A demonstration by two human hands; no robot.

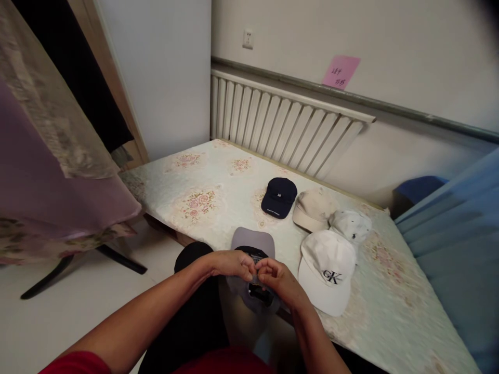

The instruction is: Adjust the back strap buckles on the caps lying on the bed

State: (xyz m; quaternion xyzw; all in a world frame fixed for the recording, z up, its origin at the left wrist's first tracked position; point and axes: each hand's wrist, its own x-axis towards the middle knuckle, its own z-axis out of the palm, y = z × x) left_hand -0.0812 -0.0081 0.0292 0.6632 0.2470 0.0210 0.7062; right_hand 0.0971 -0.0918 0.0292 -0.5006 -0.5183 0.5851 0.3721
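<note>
A grey-lavender baseball cap [253, 238] rests at the table's near edge by my lap, its brim pointing away from me and its dark inside partly showing. My left hand [236, 264] is closed in a pinch over the cap's inner side. Facing it, my right hand [281, 280] pinches too, and the fingertips of both hands nearly meet. What exactly lies between the fingertips is too small to make out; it seems to be part of the cap. Closest to my right hand is a white cap [327, 267] with black CK lettering.
Behind are a navy cap [279, 197], a beige cap [314, 208] and a white cap with a small dark logo [351, 226]. They sit on a floral tablecloth [198, 205]. A radiator [273, 117] lines the wall; a cloth-covered chair [66, 197] stands left, a blue curtain [452, 244] right.
</note>
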